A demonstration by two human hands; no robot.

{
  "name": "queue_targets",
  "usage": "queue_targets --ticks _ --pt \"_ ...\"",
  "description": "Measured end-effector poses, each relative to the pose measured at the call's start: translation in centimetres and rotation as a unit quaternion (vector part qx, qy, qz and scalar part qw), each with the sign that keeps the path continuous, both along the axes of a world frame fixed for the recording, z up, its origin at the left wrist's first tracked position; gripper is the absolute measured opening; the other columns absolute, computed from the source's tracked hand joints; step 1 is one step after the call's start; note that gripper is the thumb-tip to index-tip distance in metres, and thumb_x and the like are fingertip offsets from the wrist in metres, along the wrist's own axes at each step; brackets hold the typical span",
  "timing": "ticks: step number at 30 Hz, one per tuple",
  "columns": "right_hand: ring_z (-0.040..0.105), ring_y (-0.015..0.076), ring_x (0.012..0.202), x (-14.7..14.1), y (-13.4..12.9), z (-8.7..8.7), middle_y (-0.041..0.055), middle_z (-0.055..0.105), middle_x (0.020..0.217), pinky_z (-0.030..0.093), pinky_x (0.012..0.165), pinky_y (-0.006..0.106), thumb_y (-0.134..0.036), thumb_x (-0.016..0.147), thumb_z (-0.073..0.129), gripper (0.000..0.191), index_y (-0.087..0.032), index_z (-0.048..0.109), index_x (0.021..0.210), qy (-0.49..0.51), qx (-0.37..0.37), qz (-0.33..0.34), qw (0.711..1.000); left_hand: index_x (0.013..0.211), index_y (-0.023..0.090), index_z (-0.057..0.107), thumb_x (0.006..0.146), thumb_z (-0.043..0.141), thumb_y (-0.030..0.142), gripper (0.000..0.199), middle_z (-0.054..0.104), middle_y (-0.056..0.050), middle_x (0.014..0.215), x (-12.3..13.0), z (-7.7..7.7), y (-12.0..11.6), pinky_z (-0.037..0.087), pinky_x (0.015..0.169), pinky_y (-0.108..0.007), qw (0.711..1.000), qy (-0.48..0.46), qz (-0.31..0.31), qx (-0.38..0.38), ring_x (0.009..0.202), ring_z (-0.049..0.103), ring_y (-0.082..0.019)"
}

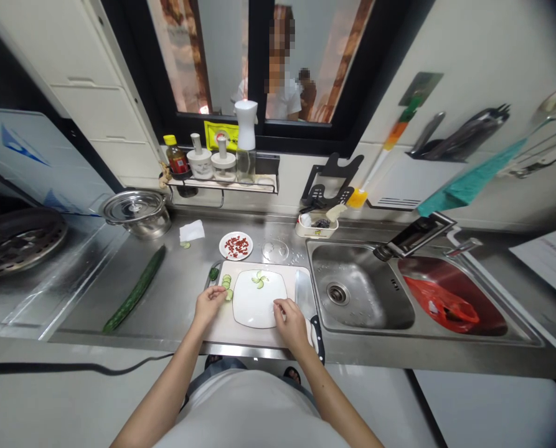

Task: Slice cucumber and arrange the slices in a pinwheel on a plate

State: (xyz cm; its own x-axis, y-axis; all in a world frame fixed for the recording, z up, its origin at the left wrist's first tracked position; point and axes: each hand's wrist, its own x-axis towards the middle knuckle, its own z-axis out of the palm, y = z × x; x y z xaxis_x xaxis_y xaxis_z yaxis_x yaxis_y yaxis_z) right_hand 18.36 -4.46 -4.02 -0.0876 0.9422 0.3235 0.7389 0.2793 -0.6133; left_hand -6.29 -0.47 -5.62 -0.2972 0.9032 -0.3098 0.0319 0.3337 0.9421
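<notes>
A white squarish plate [259, 314] lies on a pale cutting board [259, 338]. Several thin cucumber slices [259, 280] form a small curved pattern near the plate's far edge. Left of the plate, more cucumber slices [226, 281] lie in a row on the board. My left hand [210, 305] has its thumb and fingertips closed at the nearest slice of that row. Over the plate's right edge, my right hand [291, 320] is closed, thumb against fingers; whatever it pinches is too small to make out. A knife [304, 292] rests along the board's right side.
A whole cucumber [135, 289] and a lidded steel pot [137, 211] are left. Behind the board stands a small plate of chopped red pieces [236, 246]. The double sink [366, 317] is right, with a red bag [446, 305]. A person [282, 93] shows in the window.
</notes>
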Motion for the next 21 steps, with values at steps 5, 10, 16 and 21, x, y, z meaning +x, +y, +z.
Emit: queue_targets --ticks 5,10,16,21 --pt "0.059 0.0178 0.078 -1.1 1.3 2.4 0.0059 0.064 0.083 0.046 0.072 0.029 -0.027 0.09 0.044 0.022 -0.02 0.065 0.093 0.066 -0.006 0.016 0.998 0.076 0.014 0.069 0.053 0.079 0.039 0.035 0.072 -0.008 0.077 1.7 4.2 0.6 0.048 0.068 -0.027 0.997 -0.063 -0.026 0.041 0.07 0.064 -0.017" --pt "0.058 0.0157 0.073 -2.4 3.2 5.6 0.0038 0.064 0.082 0.047 0.07 0.028 -0.031 0.086 0.052 0.019 -0.021 0.065 0.095 0.162 -0.016 0.015 0.987 0.08 0.014 0.07 0.058 0.079 0.038 0.034 0.071 -0.007 0.077 3.5 7.8 0.8 0.047 0.066 -0.025 0.99 -0.084 -0.082 0.079 0.069 0.063 -0.015" --pt "0.06 0.0151 0.075 -3.3 4.1 8.2 0.0036 0.069 0.084 0.047 0.07 0.027 -0.036 0.083 0.057 0.019 -0.02 0.066 0.087 0.265 -0.081 0.043 0.96 0.086 0.016 0.067 0.061 0.078 0.035 0.034 0.065 0.0 0.066 5.1 10.4 0.8 0.046 0.065 -0.023 0.978 -0.093 -0.146 0.12 0.064 0.06 -0.012" --pt "0.059 0.0144 0.067 -3.0 4.2 8.3 0.002 0.067 0.07 0.048 0.064 0.027 -0.034 0.079 0.058 0.018 -0.019 0.064 0.072 0.322 -0.121 0.052 0.938 0.088 0.016 0.067 0.063 0.074 0.042 0.037 0.067 -0.003 0.07 6.1 11.1 0.6 0.044 0.061 -0.022 0.981 -0.076 -0.138 0.114 0.066 0.06 -0.014"
